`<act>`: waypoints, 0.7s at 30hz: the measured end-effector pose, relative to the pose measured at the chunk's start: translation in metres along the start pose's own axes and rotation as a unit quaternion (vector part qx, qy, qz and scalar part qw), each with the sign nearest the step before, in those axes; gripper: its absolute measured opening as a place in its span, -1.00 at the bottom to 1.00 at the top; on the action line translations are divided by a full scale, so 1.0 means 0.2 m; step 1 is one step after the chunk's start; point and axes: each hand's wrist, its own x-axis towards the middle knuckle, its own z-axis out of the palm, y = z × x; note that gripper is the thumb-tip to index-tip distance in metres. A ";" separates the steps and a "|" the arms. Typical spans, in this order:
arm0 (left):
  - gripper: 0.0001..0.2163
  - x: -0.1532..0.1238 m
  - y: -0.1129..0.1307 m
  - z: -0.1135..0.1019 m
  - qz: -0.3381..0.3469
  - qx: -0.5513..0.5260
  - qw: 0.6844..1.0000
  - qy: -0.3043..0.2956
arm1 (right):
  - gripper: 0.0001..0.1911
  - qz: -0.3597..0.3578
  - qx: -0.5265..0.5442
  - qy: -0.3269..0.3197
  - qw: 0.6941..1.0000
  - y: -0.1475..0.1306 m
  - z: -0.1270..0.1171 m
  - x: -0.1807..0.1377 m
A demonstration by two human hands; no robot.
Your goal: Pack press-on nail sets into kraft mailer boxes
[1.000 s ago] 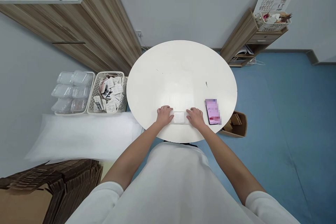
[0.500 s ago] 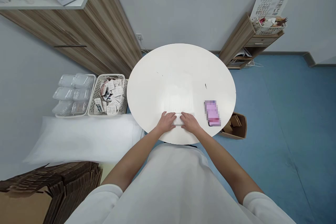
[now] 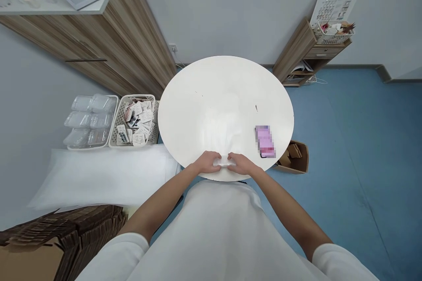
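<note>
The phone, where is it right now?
Head view: the phone lies flat near the right edge of the round white table, just right of the right hand, which with the left hand grips a clear packet.

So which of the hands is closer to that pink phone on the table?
The right. The right hand grips one end of the clear packet, just left of the pink phone; the left hand grips the other end, farther off.

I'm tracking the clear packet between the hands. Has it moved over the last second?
Yes. Judged against the phone, the clear packet has slid toward the near edge of the table, closer to the person.
</note>
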 end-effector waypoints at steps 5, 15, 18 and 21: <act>-0.69 0.07 -0.04 -0.05 -0.059 -0.023 0.997 0.037 | -0.67 0.015 -0.012 0.047 0.999 0.02 -0.08 0.11; -0.73 0.12 -0.14 -0.01 -0.208 0.012 0.970 0.125 | -0.65 0.117 -0.061 0.131 0.983 0.09 -0.06 0.27; -0.74 0.12 -0.16 0.01 -0.233 0.024 0.965 0.122 | -0.67 0.136 -0.063 0.155 0.976 0.13 -0.04 0.28; -0.72 0.12 -0.15 0.01 -0.239 0.052 0.960 0.137 | -0.64 0.152 -0.104 0.212 0.960 0.15 -0.04 0.25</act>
